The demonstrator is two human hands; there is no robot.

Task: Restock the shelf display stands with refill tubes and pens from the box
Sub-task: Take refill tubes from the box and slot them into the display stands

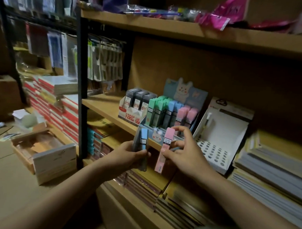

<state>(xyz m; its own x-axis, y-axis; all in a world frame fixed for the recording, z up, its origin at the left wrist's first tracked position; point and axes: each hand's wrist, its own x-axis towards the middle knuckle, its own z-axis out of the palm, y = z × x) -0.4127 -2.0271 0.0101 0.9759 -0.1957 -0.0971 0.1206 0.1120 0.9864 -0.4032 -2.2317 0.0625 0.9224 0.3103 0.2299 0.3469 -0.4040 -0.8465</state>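
Head view: I see both hands holding refill tubes in front of the shelf display stand.

Left hand (pixel 127 152) grips a blue refill tube (pixel 143 145) upright, with what looks like a darker one behind it. Right hand (pixel 183 151) pinches a pink refill tube (pixel 165 148) between thumb and fingers, tilted, just right of the blue one. Just beyond both hands, the bunny display stand (pixel 156 134) holds green, blue and pink tubes; right of my right hand sits a white stand (pixel 221 135).
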